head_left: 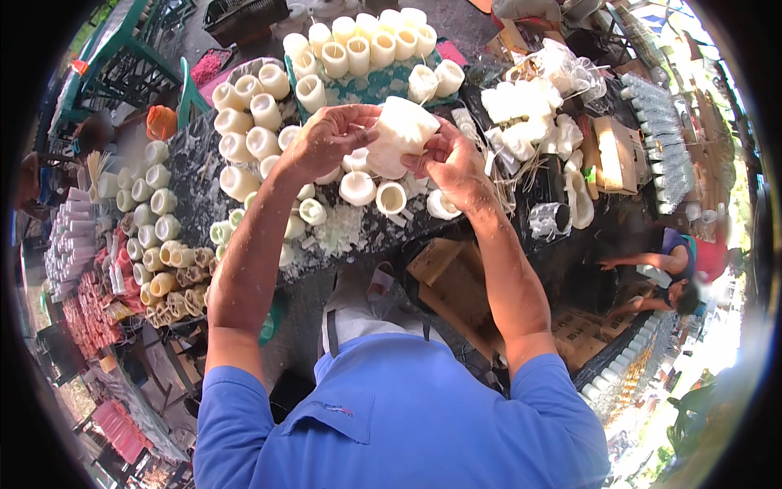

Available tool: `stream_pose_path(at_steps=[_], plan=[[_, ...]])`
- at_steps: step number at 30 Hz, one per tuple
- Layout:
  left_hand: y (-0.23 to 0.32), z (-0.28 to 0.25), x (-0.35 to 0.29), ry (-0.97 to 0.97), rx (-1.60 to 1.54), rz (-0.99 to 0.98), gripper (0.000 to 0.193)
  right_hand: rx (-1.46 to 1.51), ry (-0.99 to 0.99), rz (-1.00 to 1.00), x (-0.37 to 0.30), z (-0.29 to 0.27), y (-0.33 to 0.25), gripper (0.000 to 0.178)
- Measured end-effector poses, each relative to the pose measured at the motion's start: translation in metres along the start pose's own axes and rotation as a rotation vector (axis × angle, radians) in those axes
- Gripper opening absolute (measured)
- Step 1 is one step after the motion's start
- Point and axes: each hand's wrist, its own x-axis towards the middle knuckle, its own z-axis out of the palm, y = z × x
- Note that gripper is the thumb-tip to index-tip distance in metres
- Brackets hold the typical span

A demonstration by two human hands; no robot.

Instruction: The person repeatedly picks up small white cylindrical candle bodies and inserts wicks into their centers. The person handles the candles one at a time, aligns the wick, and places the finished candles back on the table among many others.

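Blue cloth is nearest: the person's shirt (407, 416), with a pocket on the chest. Two bare arms reach up from it, over a dark table (195, 191) with white bits all over it. The left hand (330, 138) pinches the left side of a white wax piece (401, 134) with its thumb and fingers. The right hand (456, 163) grips the right side, low down, so both hands hold it. The wax piece is up above the table, between the two hands, and it tilts a little.

Just below the hands is a round wax cup (391, 198) with a hollow top. Wax scraps (338, 232) lie near it, to the left. Past the hands, a green tray (358, 86) holds rows of pale candles (358, 55). More white cups (262, 143) stand to the left of the left hand. To the right of the right hand sits a white heap (521, 110), with a brown box (615, 155) beside it. Far to the right, a co-worker (680, 253) bends with arms stretched out.
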Motion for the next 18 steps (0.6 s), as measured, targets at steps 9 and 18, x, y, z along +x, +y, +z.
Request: stream_pose_path(at_steps=[9,18], plan=[[0.020,-0.055,0.093,-0.066,0.320,-0.088,0.060,-0.118,-0.041,0.001,0.110,-0.022,-0.024,0.078],[0.007,-0.074,0.136,-0.107,-0.089,0.187,0.109,0.069,-0.073,-0.045,0.160,-0.017,-0.056,0.078]])
